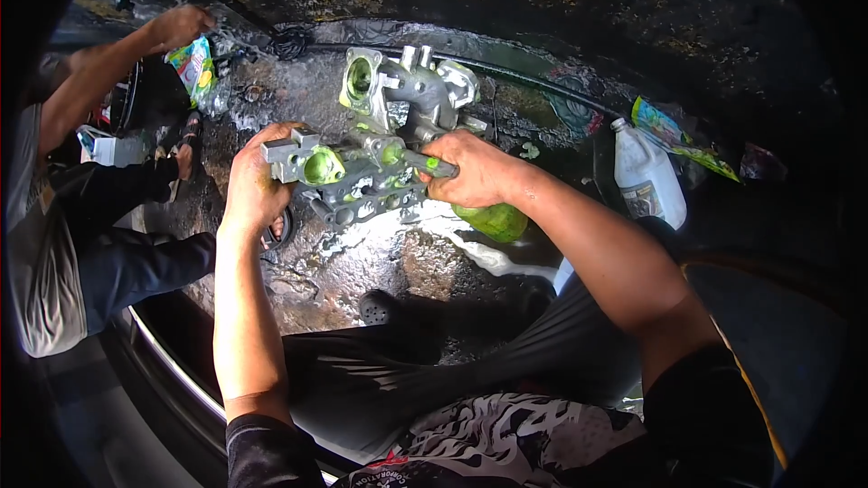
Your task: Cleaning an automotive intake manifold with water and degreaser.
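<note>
A grey cast-metal engine part [371, 181], which looks like an intake manifold with round ports, is held up between my two hands. Yellow-green colour shows in some of its openings. My left hand [258, 181] is closed round the block at its left end. My right hand [470, 167] has its fingers wrapped round the tubular stub at the right end. Just beyond stands a second silver metal casting [416, 86] with a wide round opening and short pipes on top. Below my right hand lies a rounded green thing [493, 221], partly covered; its kind is unclear.
A white plastic jug [646, 176] stands at the right, beside a colourful packet [678, 140]. A black hose [533, 77] runs along the back. At the left, another person's arm [117, 63] reaches out over a bright packet [192, 70]. The stained ground [334, 276] looks wet.
</note>
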